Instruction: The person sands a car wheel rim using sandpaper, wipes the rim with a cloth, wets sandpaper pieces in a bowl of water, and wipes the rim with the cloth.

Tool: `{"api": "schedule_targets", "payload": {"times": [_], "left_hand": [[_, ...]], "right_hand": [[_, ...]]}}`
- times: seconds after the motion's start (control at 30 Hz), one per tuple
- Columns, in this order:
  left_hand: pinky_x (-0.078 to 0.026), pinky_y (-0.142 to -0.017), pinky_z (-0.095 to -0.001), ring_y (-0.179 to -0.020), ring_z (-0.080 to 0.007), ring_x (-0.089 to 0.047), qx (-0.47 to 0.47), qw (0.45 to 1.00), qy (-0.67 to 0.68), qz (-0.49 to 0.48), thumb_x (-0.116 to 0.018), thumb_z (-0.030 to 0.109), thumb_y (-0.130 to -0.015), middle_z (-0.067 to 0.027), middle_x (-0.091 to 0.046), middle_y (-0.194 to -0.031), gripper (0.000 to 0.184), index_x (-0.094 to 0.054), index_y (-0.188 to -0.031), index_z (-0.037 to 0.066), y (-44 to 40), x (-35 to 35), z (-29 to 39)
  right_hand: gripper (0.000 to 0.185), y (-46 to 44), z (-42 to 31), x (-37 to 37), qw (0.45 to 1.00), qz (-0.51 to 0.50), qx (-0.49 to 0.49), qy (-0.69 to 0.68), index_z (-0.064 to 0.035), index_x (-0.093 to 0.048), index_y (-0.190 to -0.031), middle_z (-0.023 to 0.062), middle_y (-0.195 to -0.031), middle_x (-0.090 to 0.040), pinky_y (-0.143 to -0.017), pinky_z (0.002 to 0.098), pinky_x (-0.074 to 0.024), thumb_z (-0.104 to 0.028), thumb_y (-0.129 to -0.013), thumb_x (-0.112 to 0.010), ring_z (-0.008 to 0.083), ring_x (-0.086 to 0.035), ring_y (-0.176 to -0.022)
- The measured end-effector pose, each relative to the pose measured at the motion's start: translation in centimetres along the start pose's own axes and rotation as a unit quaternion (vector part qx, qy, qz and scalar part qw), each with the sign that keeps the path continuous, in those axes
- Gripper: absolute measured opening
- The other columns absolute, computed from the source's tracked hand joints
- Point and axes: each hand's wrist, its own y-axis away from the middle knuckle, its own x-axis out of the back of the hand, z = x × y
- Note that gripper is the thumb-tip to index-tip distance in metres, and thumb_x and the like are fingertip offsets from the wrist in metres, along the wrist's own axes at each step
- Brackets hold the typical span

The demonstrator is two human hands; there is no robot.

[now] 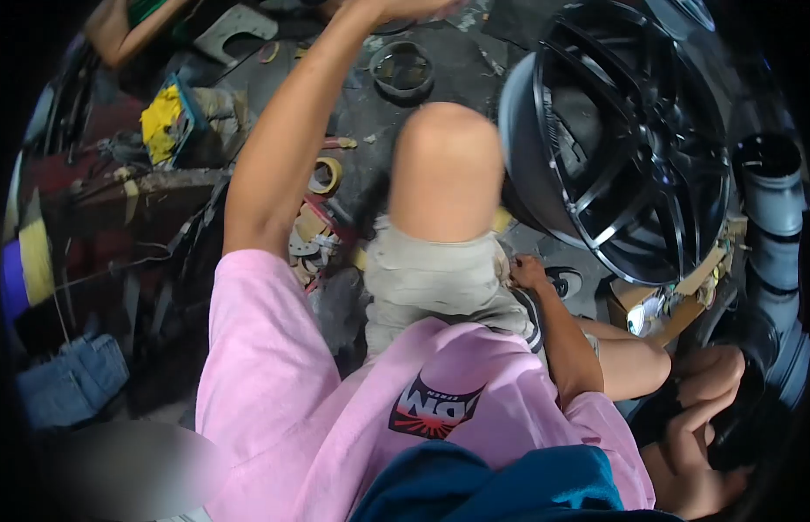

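My left arm reaches forward to the top edge, where my left hand [409,9] is blurred and partly cut off, so what it holds, if anything, does not show. My right hand [528,271] is beside my beige shorts [440,278], its fingers curled; anything inside them is hidden. In front of my raised knee lies a round bowl [401,71] with dark contents. A large black multi-spoke wheel rim [662,143] stands to the right of the knee.
Yellow tape [326,176] and scattered small parts lie left of my knee. A blue box [189,122] holds yellow material. At right are grey cylinders [775,217] and a cardboard box [638,300]. Other people's limbs show at the lower right [696,426] and upper left [118,35].
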Motion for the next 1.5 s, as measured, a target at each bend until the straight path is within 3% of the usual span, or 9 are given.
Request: {"api": "schedule_targets", "payload": {"times": [0.2, 0.3, 0.33, 0.37, 0.6, 0.93, 1.03, 1.3, 1.5], "left_hand": [[-0.045, -0.06, -0.0228, -0.07, -0.0055, -0.059, 0.221, 0.918, 0.328, -0.023, -0.067, 0.047, -0.105, 0.0036, -0.059, -0.072, 0.042, -0.069, -0.088, 0.008, 17.0, -7.6, -11.0], [-0.053, -0.064, -0.029, -0.07, -0.0093, -0.065, 0.324, 0.925, 0.194, -0.044, -0.067, 0.045, -0.105, -0.0001, -0.065, -0.075, 0.045, -0.072, -0.091, 0.003, 23.4, -14.2, -16.9], [-0.056, -0.069, -0.0363, -0.072, -0.0162, -0.071, 0.295, 0.951, 0.075, -0.051, -0.065, 0.044, -0.104, -0.0074, -0.072, -0.079, 0.045, -0.074, -0.097, 0.0, 25.4, -16.6, -18.4], [-0.055, -0.092, -0.0503, -0.108, -0.0473, -0.071, 0.28, 0.956, 0.038, -0.083, -0.064, 0.044, -0.101, -0.0278, -0.075, -0.108, 0.047, -0.074, -0.112, -0.001, 26.7, -16.8, -16.6], [-0.058, -0.099, -0.049, -0.115, -0.0384, -0.073, 0.323, 0.88, -0.155, -0.311, -0.073, 0.038, -0.094, -0.0211, -0.075, -0.124, 0.043, -0.077, -0.118, 0.003, 31.4, -26.5, -12.5], [-0.063, -0.08, -0.0404, -0.103, -0.0289, -0.079, 0.393, 0.872, -0.163, -0.242, -0.078, 0.021, -0.09, -0.0149, -0.08, -0.108, 0.024, -0.079, -0.108, 0.005, 32.2, -32.6, -15.9], [-0.046, -0.05, -0.0263, -0.07, -0.0097, -0.07, 0.413, 0.775, 0.446, -0.173, -0.074, 0.01, -0.094, -0.0012, -0.067, -0.08, 0.01, -0.065, -0.089, 0.009, 30.8, -27.4, -14.5], [-0.065, -0.073, -0.0298, -0.092, -0.0269, -0.078, 0.369, 0.669, 0.645, 0.023, -0.065, -0.001, -0.098, -0.014, -0.068, -0.104, 0.019, -0.058, -0.115, -0.001, 24.8, -25.8, -8.1], [-0.061, -0.09, -0.0365, -0.108, -0.0301, -0.074, 0.377, 0.87, 0.319, -0.008, -0.065, 0.006, -0.099, -0.0161, -0.069, -0.123, 0.033, -0.059, -0.13, -0.002, 21.5, -28.6, -5.9]], "right_hand": [[0.03, -7.2, 7.6, -7.2, 0.981, 0.096, 0.152, 0.071, -0.0022, -0.074, -0.11, 0.0245, -0.111, -0.075, -0.098, 0.0488, -0.056, -0.021, -0.094, -0.057, 0.0426, -0.071, -0.111], [0.031, -6.5, 7.6, -8.8, 0.97, 0.186, 0.154, 0.006, 0.0013, -0.072, -0.111, 0.0262, -0.102, -0.075, -0.091, 0.0514, -0.0568, -0.014, -0.092, -0.052, 0.0428, -0.073, -0.1], [0.031, -5.3, 6.4, -7.8, 0.981, 0.146, 0.123, -0.011, 0.0011, -0.073, -0.111, 0.0259, -0.102, -0.075, -0.091, 0.0511, -0.0568, -0.015, -0.093, -0.052, 0.0424, -0.073, -0.1], [0.031, -4.0, 5.0, -6.2, 0.989, 0.116, 0.091, -0.033, 0.0008, -0.073, -0.111, 0.0255, -0.103, -0.075, -0.091, 0.0507, -0.0568, -0.015, -0.093, -0.053, 0.042, -0.073, -0.1], [0.032, -0.5, 0.2, -1.6, 0.991, 0.07, 0.04, -0.107, -0.0011, -0.073, -0.112, 0.0231, -0.104, -0.076, -0.091, 0.0482, -0.057, -0.019, -0.095, -0.054, 0.0391, -0.073, -0.1], [0.032, 0.6, -3.4, 0.3, 0.978, 0.075, 0.054, -0.188, -0.0039, -0.074, -0.115, 0.0197, -0.105, -0.077, -0.092, 0.0447, -0.0571, -0.025, -0.098, -0.056, 0.0349, -0.074, -0.1], [0.033, 0.6, -4.4, 0.8, 0.971, 0.081, 0.061, -0.215, -0.0047, -0.075, -0.115, 0.0187, -0.105, -0.077, -0.092, 0.0436, -0.0571, -0.027, -0.099, -0.057, 0.0337, -0.074, -0.1], [0.034, 0.6, -8.3, 2.5, 0.944, 0.11, 0.125, -0.285, -0.0069, -0.076, -0.117, 0.0159, -0.106, -0.078, -0.092, 0.0408, -0.0573, -0.031, -0.101, -0.059, 0.0303, -0.075, -0.1], [0.034, -0.9, -12.0, 2.5, 0.898, 0.153, 0.2, -0.36, -0.0085, -0.076, -0.118, 0.0139, -0.107, -0.079, -0.092, 0.0386, -0.0573, -0.035, -0.103, -0.06, 0.0278, -0.075, -0.1]]}}
